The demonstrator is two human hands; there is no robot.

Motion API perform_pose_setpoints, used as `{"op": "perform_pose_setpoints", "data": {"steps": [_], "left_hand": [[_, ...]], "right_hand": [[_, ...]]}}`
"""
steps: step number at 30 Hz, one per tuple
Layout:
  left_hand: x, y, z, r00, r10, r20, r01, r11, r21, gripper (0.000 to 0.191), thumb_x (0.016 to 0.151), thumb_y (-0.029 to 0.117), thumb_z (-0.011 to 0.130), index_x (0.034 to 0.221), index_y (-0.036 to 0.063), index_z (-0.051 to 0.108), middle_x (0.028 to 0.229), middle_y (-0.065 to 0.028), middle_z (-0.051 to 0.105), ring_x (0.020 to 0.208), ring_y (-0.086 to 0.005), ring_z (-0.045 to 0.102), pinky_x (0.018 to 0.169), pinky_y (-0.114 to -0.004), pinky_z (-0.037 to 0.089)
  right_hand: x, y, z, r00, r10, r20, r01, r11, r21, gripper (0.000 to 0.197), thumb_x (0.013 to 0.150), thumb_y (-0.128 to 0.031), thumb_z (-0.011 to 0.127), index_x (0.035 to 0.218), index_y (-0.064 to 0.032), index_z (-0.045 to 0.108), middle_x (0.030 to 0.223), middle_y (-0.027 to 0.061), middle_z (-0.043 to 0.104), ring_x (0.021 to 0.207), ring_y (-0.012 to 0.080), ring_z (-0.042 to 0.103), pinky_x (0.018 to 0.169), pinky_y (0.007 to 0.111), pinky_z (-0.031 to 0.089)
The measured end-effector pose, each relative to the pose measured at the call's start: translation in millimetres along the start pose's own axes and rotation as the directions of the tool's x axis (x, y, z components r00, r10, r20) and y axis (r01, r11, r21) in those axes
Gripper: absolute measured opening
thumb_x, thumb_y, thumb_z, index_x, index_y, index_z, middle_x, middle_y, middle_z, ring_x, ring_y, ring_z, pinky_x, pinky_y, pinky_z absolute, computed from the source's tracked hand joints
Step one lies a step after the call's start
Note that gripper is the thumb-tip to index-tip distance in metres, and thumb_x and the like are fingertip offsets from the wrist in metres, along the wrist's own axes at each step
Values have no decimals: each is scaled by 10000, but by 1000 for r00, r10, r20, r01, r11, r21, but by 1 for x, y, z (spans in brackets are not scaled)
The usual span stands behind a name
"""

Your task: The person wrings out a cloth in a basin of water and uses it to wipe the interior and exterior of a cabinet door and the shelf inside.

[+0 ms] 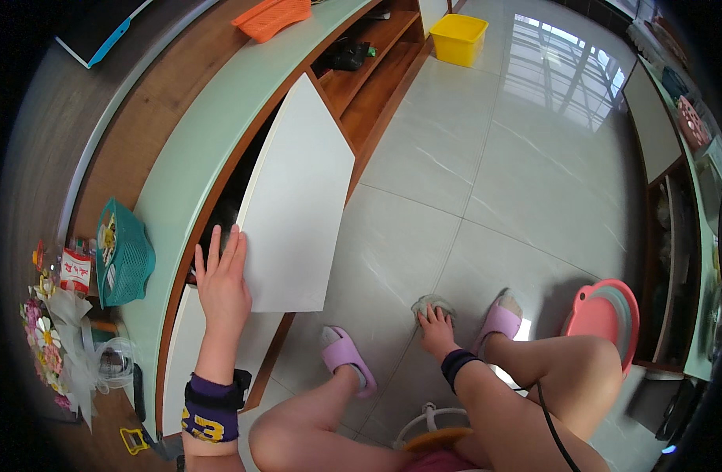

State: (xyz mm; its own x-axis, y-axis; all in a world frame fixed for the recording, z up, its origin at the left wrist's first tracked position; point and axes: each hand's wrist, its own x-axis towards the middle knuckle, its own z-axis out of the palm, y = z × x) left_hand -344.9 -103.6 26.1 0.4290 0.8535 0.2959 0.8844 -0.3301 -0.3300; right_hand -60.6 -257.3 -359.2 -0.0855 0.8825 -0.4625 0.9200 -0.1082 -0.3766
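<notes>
My left hand (224,289) is at the near edge of a white cabinet door (299,206) that stands ajar. Its fingers are stretched and spread over the dark gap; the thumb is not visible. Low between my feet, my right hand (437,333) grips a crumpled greyish-green cloth (430,302), just above or on the floor; which one, I cannot tell. The inside of the cabinet behind the door is mostly hidden in shadow.
Pale tiles (420,153) cover the floor. A pink collapsible basin (603,321) leans at right by a second cabinet (662,130). A yellow bin (459,40) stands far off. The green countertop (178,159) bears a teal basket (124,253) and an orange basket (273,19).
</notes>
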Motion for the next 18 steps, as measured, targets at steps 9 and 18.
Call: {"op": "perform_pose_setpoints", "data": {"steps": [9,18], "left_hand": [[5,-28,70,969,-90,-229,101,994,36,607,815,-148,479,1385,60,482,1473,-98,446,1407,-326,344,1136,-536,258],[39,14,114,996,11,-85,-34,959,-282,493,836,58,439,1297,130,597,1454,-101,468,1382,-313,386,1141,-516,254]], "right_hand": [[48,-52,-2,979,-191,66,197,975,-100,703,846,-204,649,1484,-208,356,1599,73,168,1448,335,195,1152,573,170],[107,-108,-17,892,-423,163,443,888,-123,685,825,-251,677,1454,-202,412,1585,73,211,1443,320,206,1156,570,160]]}}
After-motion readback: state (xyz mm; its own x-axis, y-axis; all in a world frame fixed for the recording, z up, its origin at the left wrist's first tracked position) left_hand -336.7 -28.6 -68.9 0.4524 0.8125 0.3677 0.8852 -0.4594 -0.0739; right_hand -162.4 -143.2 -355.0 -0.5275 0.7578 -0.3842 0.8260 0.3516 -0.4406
